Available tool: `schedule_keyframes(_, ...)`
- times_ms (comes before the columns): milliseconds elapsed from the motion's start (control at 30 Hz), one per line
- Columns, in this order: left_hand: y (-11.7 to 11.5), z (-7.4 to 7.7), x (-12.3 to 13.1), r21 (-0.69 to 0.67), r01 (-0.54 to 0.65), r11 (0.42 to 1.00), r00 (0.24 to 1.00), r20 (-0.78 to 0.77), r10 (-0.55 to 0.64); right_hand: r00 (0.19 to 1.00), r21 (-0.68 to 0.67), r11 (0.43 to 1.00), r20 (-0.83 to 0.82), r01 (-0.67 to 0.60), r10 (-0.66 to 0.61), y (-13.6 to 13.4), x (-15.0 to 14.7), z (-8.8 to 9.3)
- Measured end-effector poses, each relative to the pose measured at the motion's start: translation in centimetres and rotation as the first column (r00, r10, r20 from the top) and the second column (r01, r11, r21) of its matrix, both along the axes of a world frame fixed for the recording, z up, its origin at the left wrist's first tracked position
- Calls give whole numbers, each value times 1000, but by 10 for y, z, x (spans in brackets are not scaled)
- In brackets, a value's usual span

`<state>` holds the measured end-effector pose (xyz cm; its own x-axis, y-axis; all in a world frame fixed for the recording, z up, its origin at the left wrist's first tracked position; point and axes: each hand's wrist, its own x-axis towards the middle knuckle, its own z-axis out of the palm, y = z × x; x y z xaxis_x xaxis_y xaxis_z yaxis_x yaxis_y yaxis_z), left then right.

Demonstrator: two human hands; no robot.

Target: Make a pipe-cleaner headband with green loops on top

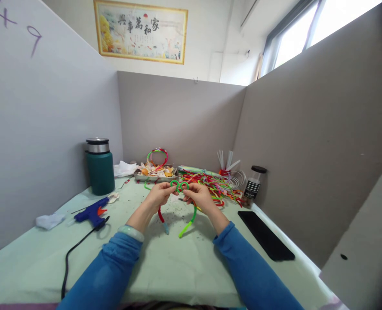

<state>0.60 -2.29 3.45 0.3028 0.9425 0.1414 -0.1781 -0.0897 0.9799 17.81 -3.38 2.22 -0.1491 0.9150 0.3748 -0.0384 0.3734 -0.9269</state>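
Note:
Both hands pinch a headband point(193, 214) wrapped in coloured pipe cleaner, held over the middle of the table. Two small green pipe-cleaner loops point(185, 185) sit side by side at its top, between my fingertips. My left hand point(159, 194) is closed at the left loop, and my right hand point(200, 196) is closed at the right one. Below my hands the headband's two ends hang apart: the left is red with a pale blue tip, the right green with a yellow-green tip. My fingers hide part of its upper curve.
A blue glue gun point(92, 212) with a black cord lies left, near a teal bottle point(100, 168). Behind are a metal tray point(152, 177) of scraps, another headband point(167, 157) and piled pipe cleaners point(207, 181). Right are a black-lidded jar point(253, 187) and a phone point(265, 236).

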Motion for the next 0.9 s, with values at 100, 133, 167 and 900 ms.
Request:
schedule_keyframes(100, 0, 0, -1, 5, 24, 1000, 1000, 2, -24, 999, -14, 999, -24, -38, 37, 0, 1, -1)
schedule_keyframes(133, -1, 0, -1, 5, 30, 1000, 1000, -2, -30, 998, -4, 999, -28, -54, 54, 0, 1, -1)
schedule_keyframes(167, -1, 1, -2, 7, 36, 999, 999, -10, -35, 997, 8, 997, -25, -71, 71, 0, 2, -2)
schedule_keyframes(900, -10, 0, 14, 96, -50, 994, 984, -163, 66, 793, 615, 758, 342, 215, -503, -6, -6, 9)
